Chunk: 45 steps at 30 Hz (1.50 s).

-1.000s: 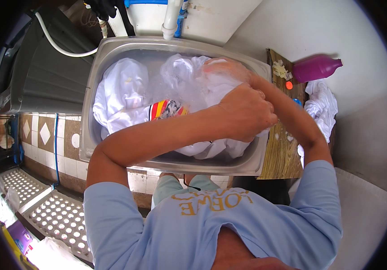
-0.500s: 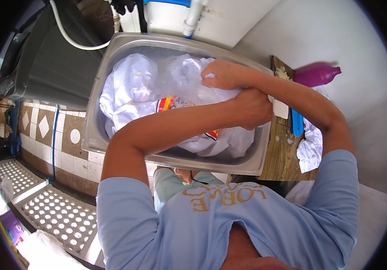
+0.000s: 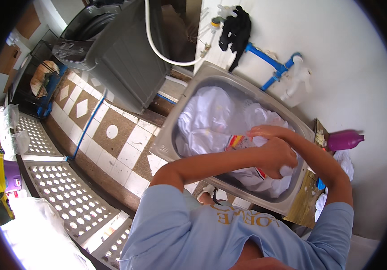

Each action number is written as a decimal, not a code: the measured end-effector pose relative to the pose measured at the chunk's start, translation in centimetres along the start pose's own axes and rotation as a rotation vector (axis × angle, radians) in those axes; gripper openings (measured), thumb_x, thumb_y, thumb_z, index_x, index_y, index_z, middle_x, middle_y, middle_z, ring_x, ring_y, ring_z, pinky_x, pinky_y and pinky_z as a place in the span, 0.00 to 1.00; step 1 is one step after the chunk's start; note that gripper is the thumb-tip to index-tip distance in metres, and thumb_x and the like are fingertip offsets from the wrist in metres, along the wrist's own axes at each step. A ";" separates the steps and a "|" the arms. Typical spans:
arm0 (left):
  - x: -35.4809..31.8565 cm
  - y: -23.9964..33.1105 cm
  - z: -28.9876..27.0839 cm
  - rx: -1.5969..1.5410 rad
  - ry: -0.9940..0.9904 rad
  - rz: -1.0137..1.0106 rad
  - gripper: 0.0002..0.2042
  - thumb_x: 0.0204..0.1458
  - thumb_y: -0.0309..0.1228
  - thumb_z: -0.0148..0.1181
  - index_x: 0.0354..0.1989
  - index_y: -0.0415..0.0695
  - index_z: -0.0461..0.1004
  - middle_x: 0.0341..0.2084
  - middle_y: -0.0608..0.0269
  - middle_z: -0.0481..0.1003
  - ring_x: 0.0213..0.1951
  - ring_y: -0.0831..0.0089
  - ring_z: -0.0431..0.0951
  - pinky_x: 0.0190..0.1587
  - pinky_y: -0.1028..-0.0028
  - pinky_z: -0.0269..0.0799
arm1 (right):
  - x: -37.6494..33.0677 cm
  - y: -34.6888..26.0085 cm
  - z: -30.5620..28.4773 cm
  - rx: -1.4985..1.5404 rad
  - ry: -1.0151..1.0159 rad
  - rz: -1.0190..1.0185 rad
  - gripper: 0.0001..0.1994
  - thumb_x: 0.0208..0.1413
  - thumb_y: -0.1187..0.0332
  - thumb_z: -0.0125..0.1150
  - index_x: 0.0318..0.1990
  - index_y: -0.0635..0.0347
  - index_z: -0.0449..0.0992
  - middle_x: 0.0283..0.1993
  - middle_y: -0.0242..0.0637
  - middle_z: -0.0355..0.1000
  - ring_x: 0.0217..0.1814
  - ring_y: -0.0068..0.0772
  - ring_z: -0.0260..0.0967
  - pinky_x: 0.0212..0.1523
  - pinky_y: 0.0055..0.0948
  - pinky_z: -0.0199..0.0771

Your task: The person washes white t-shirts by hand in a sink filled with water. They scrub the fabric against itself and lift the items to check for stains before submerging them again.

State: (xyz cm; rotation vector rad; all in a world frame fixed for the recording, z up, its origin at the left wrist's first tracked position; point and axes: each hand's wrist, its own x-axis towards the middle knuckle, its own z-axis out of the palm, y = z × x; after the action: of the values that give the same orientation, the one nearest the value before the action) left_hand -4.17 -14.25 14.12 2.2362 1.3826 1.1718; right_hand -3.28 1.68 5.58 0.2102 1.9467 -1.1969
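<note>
White wall and tiled floor are framing a steel sink [image 3: 166, 148] that is holding white laundry [image 3: 211, 121]. Left hand [image 3: 278, 157] is closing into a fist on a bunch of the white cloth, pressing it down at the near end of the basin. Right hand [image 3: 265, 132] is lying just above and behind the left, fingers curled onto the same cloth; grip cannot be told for certain. Purple bottle [image 3: 344, 140] is lying to the right of both hands on a wooden shelf [image 3: 306, 204]. Grey washing machine [image 3: 121, 58] is standing well to the left, beyond the sink.
</note>
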 end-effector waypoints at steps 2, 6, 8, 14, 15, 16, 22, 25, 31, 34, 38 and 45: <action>-4.9 -1.5 -2.2 -0.355 0.626 -0.058 0.09 0.31 0.27 0.63 0.26 0.45 0.75 0.26 0.63 0.76 0.30 0.65 0.77 0.36 0.65 0.72 | 0.6 -1.7 1.8 0.540 -0.059 -0.004 0.24 0.57 0.44 0.42 0.48 0.54 0.70 0.44 0.42 0.72 0.42 0.38 0.71 0.41 0.39 0.71; -12.3 2.7 -17.3 -0.598 1.230 -0.634 0.14 0.41 0.18 0.60 0.39 0.40 0.71 0.25 0.65 0.73 0.23 0.80 0.72 0.24 0.79 0.70 | -4.5 -7.8 4.7 0.954 0.043 -0.104 0.29 0.58 0.41 0.37 0.55 0.54 0.62 0.48 0.41 0.69 0.44 0.37 0.71 0.42 0.40 0.72; -14.5 3.4 -25.3 -0.502 1.504 -0.244 0.13 0.43 0.19 0.57 0.40 0.38 0.70 0.27 0.61 0.73 0.26 0.76 0.73 0.27 0.75 0.71 | -5.3 -7.3 5.7 1.012 0.120 -0.155 0.28 0.59 0.42 0.37 0.56 0.54 0.62 0.47 0.42 0.69 0.43 0.37 0.72 0.41 0.40 0.73; -23.2 0.7 -50.0 0.689 1.599 -0.171 0.33 0.36 0.43 0.71 0.44 0.28 0.67 0.34 0.52 0.72 0.37 0.70 0.72 0.42 0.72 0.68 | -6.5 -3.2 7.0 1.256 0.478 -0.308 0.24 0.60 0.45 0.39 0.54 0.52 0.64 0.41 0.37 0.72 0.37 0.33 0.72 0.39 0.35 0.73; -24.6 -1.5 -51.9 0.851 1.581 -0.322 0.34 0.40 0.48 0.67 0.45 0.28 0.67 0.35 0.53 0.72 0.38 0.69 0.71 0.42 0.72 0.67 | -6.6 -2.4 7.5 1.284 0.563 -0.281 0.24 0.60 0.46 0.40 0.53 0.52 0.64 0.40 0.36 0.72 0.36 0.32 0.72 0.38 0.34 0.73; -26.7 -3.8 -53.9 0.689 1.672 -0.419 0.37 0.40 0.52 0.63 0.51 0.32 0.62 0.42 0.49 0.68 0.43 0.63 0.70 0.45 0.66 0.67 | -6.7 -1.6 8.1 1.313 0.646 -0.256 0.23 0.60 0.46 0.40 0.53 0.51 0.64 0.39 0.35 0.72 0.36 0.31 0.72 0.37 0.32 0.73; -25.2 -5.5 -41.5 0.210 1.513 -0.606 0.27 0.54 0.49 0.48 0.55 0.42 0.60 0.52 0.55 0.64 0.49 0.61 0.68 0.49 0.62 0.62 | -7.9 3.0 8.4 1.132 0.924 -0.184 0.16 0.58 0.56 0.50 0.50 0.51 0.66 0.39 0.31 0.70 0.34 0.24 0.71 0.34 0.25 0.72; -22.2 -5.9 -30.7 0.071 1.191 -0.622 0.18 0.55 0.42 0.51 0.45 0.41 0.70 0.40 0.59 0.73 0.42 0.70 0.73 0.45 0.68 0.65 | -7.0 7.4 6.7 0.621 1.214 0.010 0.14 0.54 0.59 0.56 0.45 0.56 0.71 0.38 0.32 0.70 0.35 0.23 0.69 0.34 0.23 0.70; -14.1 -7.6 -13.1 -0.304 0.571 -0.524 0.05 0.52 0.25 0.56 0.36 0.40 0.75 0.30 0.63 0.76 0.32 0.78 0.74 0.34 0.79 0.69 | -2.5 13.4 3.5 -0.295 1.564 0.038 0.17 0.42 0.64 0.62 0.41 0.62 0.73 0.40 0.48 0.70 0.43 0.46 0.68 0.43 0.38 0.69; -9.4 -8.9 -7.5 -0.263 0.320 -0.529 0.07 0.49 0.28 0.59 0.34 0.39 0.75 0.30 0.60 0.75 0.31 0.76 0.75 0.31 0.77 0.69 | -0.1 13.2 3.1 -0.338 1.565 0.203 0.17 0.39 0.65 0.62 0.39 0.62 0.73 0.41 0.48 0.70 0.45 0.48 0.67 0.46 0.40 0.67; -5.5 -14.0 -2.1 0.094 0.199 -0.505 0.10 0.48 0.29 0.59 0.40 0.43 0.75 0.33 0.61 0.74 0.32 0.76 0.74 0.34 0.76 0.70 | -2.5 13.3 2.0 0.085 1.316 -0.102 0.11 0.42 0.67 0.62 0.33 0.62 0.74 0.31 0.42 0.73 0.33 0.36 0.72 0.37 0.31 0.70; -7.2 -20.9 -2.1 -0.232 0.263 -0.810 0.13 0.54 0.32 0.54 0.45 0.41 0.73 0.35 0.63 0.75 0.35 0.79 0.74 0.37 0.77 0.69 | -4.3 15.9 2.8 0.147 1.286 -0.170 0.08 0.45 0.69 0.63 0.33 0.60 0.74 0.28 0.34 0.72 0.30 0.28 0.70 0.35 0.28 0.69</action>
State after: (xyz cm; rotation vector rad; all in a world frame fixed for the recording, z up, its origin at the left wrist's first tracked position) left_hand -20.47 -9.98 -0.33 1.1761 1.8659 1.2330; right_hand 9.31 9.06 -2.49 1.1307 2.9708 -1.4714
